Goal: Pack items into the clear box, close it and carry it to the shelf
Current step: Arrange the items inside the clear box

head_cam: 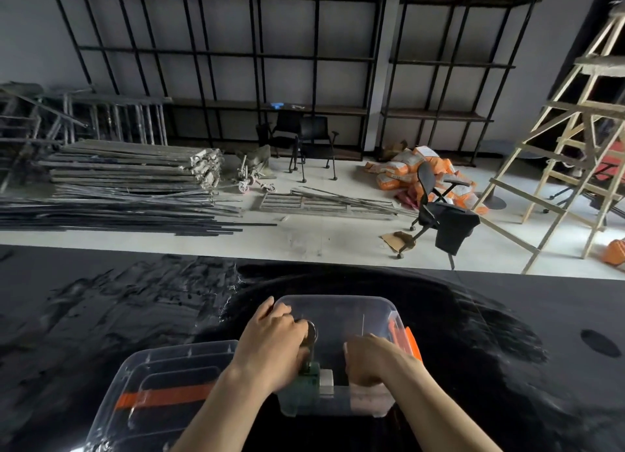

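Observation:
The clear box (351, 308) stands open on the black table, near its front edge, with an orange latch (411, 345) on its right side. My left hand (270, 343) is inside the box, closed around a dark ring-shaped metal item (311, 333) above a green object (309, 380) with a white block (326, 380) beside it. My right hand (370, 360) reaches into the box's near right part; what it holds is hidden. The clear lid (159, 394) with an orange handle lies flat to the left of the box, under my left forearm.
The black table (101, 316) spreads wide to both sides. Beyond it the floor holds stacked metal pipes (118, 188), office chairs (436, 211), orange sacks (416, 171) and a wooden ladder (575, 140). Black shelving (236, 62) lines the far wall.

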Demonstrator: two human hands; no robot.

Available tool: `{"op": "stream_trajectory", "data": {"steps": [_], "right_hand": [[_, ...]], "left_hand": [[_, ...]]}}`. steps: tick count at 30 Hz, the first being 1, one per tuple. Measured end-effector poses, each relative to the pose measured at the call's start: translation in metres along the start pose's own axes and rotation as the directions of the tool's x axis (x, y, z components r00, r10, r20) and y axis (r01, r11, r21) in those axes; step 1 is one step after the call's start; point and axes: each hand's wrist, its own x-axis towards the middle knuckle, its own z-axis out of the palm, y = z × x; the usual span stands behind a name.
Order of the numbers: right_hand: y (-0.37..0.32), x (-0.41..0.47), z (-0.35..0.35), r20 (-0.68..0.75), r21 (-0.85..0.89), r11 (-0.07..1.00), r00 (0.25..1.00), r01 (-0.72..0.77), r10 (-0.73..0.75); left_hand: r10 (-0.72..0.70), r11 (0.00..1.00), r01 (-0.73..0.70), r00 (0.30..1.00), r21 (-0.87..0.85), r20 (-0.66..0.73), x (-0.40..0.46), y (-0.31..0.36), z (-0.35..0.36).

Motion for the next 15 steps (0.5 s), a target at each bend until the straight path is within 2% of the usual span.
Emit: {"op": "stream_trajectory", "data": {"steps": [3, 5, 7, 9, 11, 13, 15], "right_hand": [[0.000, 0.002, 0.003, -0.019, 0.042, 0.999, 1.000, 0.017, -0.016], [0.000, 0.002, 0.007, 0.017, 0.126, 0.990, 0.998, 0.064, -0.066], [-0.028, 0.001, 0.014, 0.139, 0.179, 0.980, 0.984, 0.086, -0.112], [-0.030, 0.000, 0.016, 0.191, 0.264, 0.960, 0.971, 0.090, -0.144], [-0.035, 0.001, 0.015, 0.229, 0.333, 0.938, 0.957, 0.097, -0.180], [-0.034, 0.002, 0.014, 0.238, 0.404, 0.911, 0.953, 0.078, -0.187], [-0.028, 0.003, 0.012, 0.189, 0.493, 0.868, 0.966, 0.061, -0.175]], "left_hand": [[-0.156, 0.951, 0.083, 0.960, -0.296, -0.233, -0.006, -0.003, -0.002], [-0.354, 0.852, 0.195, 0.898, -0.486, -0.260, -0.008, -0.004, 0.006], [-0.544, 0.674, 0.351, 0.831, -0.650, -0.116, -0.032, -0.018, 0.030], [-0.563, 0.546, 0.394, 0.826, -0.740, 0.025, -0.035, -0.010, 0.044], [-0.581, 0.433, 0.416, 0.807, -0.800, 0.105, -0.036, -0.006, 0.044], [-0.596, 0.409, 0.414, 0.796, -0.813, 0.106, -0.032, -0.005, 0.042], [-0.592, 0.413, 0.405, 0.800, -0.816, 0.098, -0.028, -0.005, 0.040]]}}
